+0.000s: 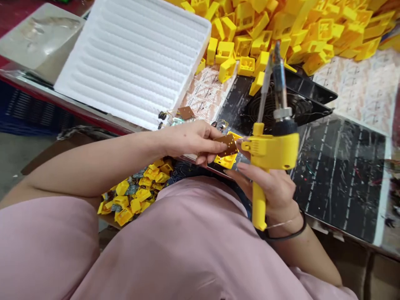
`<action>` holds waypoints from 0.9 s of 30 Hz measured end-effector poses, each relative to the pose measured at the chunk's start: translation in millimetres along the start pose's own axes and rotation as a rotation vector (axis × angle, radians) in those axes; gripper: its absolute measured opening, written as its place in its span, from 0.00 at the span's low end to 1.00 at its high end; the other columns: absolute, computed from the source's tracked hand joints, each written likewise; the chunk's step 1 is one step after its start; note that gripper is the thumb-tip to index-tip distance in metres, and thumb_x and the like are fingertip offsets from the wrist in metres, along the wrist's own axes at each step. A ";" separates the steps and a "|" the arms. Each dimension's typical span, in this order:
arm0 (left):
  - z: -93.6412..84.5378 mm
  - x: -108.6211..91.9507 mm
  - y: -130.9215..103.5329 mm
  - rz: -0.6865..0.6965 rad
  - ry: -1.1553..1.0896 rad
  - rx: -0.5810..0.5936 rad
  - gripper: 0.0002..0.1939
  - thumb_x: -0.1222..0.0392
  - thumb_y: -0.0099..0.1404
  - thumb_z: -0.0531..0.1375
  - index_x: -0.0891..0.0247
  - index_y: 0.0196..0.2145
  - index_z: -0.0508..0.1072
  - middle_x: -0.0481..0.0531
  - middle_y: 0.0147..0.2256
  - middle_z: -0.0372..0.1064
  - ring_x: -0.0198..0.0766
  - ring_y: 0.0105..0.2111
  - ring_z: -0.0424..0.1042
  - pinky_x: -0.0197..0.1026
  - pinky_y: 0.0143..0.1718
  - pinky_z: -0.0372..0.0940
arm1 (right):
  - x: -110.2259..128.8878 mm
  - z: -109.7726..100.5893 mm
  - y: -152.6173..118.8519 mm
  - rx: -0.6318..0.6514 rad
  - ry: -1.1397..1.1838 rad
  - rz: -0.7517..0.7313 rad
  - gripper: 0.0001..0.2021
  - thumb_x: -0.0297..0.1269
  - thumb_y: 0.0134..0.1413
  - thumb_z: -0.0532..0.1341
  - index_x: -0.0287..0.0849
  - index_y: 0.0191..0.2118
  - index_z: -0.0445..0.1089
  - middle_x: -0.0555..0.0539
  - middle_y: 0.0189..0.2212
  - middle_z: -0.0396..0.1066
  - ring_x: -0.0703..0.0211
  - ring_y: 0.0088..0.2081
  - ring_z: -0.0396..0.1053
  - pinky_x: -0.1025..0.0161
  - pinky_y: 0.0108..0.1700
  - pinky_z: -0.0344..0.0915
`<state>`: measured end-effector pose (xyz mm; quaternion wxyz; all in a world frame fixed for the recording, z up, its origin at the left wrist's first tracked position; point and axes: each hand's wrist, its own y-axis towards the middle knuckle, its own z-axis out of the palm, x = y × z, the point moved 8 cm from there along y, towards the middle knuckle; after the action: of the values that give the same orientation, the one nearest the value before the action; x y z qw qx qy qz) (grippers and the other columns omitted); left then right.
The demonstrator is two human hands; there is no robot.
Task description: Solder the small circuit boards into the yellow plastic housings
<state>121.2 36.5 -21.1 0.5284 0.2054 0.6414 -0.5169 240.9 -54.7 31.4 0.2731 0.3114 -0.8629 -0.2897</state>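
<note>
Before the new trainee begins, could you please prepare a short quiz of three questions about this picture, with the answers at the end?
1. What does the left hand hold?
A) a pair of scissors
B) a brown board
C) a paintbrush

2. True or false: the yellow-bodied tool in the right hand has its metal tip pointing away from the person's body.

3. Fill in left or right: in the picture, the white ridged panel is to the ___ of the large pile of yellow parts at the top.

Key: 1. B; 2. True; 3. left
</note>
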 end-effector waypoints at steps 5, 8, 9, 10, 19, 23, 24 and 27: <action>7.1 16.7 2.1 0.022 -0.291 0.022 0.34 0.29 0.64 0.59 0.61 0.51 0.79 0.59 0.36 0.81 0.40 0.28 0.79 0.39 0.31 0.72 | -16.3 -9.0 -9.6 -0.234 -0.033 0.228 0.15 0.26 0.57 0.70 0.49 0.47 0.71 0.52 0.35 0.78 0.58 0.33 0.79 0.61 0.37 0.78; -8.3 17.7 -5.4 0.179 -0.071 -0.217 0.33 0.33 0.69 0.57 0.61 0.57 0.77 0.61 0.49 0.80 0.44 0.44 0.81 0.43 0.47 0.74 | -23.8 -14.9 -20.3 -0.330 0.014 0.400 0.15 0.28 0.55 0.72 0.48 0.45 0.71 0.53 0.34 0.78 0.61 0.28 0.76 0.64 0.32 0.76; -7.8 14.6 -8.9 0.239 0.081 -0.270 0.29 0.37 0.69 0.59 0.61 0.56 0.78 0.60 0.53 0.78 0.45 0.50 0.79 0.44 0.54 0.72 | -23.5 -15.1 -22.4 -0.333 0.032 0.420 0.15 0.28 0.55 0.72 0.48 0.45 0.71 0.53 0.35 0.78 0.60 0.27 0.76 0.64 0.32 0.76; -3.5 10.5 -11.9 0.299 0.226 -0.297 0.26 0.41 0.70 0.60 0.61 0.55 0.79 0.60 0.55 0.76 0.46 0.55 0.77 0.45 0.59 0.69 | -21.7 -16.0 -23.8 -0.340 0.040 0.418 0.15 0.28 0.55 0.72 0.48 0.45 0.71 0.53 0.34 0.78 0.60 0.28 0.76 0.63 0.32 0.76; 10.7 7.0 -4.8 0.413 -0.384 -0.565 0.11 0.48 0.62 0.71 0.57 0.36 0.85 0.50 0.39 0.83 0.39 0.44 0.80 0.40 0.52 0.73 | -4.9 -5.5 -23.4 -0.308 -0.043 0.285 0.19 0.24 0.53 0.71 0.48 0.47 0.70 0.52 0.33 0.78 0.57 0.31 0.78 0.62 0.35 0.77; 19.2 20.7 9.7 0.296 -0.643 -0.456 0.10 0.50 0.57 0.74 0.57 0.33 0.84 0.50 0.40 0.82 0.40 0.43 0.80 0.41 0.47 0.75 | -5.5 3.5 -22.0 -0.291 -0.031 0.260 0.15 0.24 0.56 0.69 0.48 0.45 0.70 0.53 0.31 0.77 0.59 0.28 0.77 0.64 0.32 0.75; 18.4 23.1 10.0 0.273 -0.644 -0.452 0.11 0.50 0.56 0.74 0.58 0.33 0.84 0.51 0.40 0.82 0.40 0.43 0.79 0.42 0.46 0.75 | -6.6 3.8 -21.9 -0.278 -0.025 0.262 0.15 0.24 0.56 0.69 0.48 0.45 0.70 0.52 0.31 0.77 0.59 0.28 0.77 0.65 0.32 0.75; 7.7 24.8 3.9 0.234 -0.452 -0.479 0.15 0.45 0.57 0.72 0.59 0.34 0.83 0.51 0.35 0.81 0.38 0.36 0.78 0.40 0.41 0.73 | -10.4 -2.7 -22.6 -0.234 0.028 0.253 0.15 0.27 0.56 0.71 0.48 0.46 0.71 0.51 0.33 0.79 0.58 0.31 0.79 0.64 0.33 0.75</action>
<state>119.1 24.2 -44.2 0.7460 0.0279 0.5834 -0.3199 258.1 -62.9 15.1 0.3537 0.1702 -0.8518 -0.3469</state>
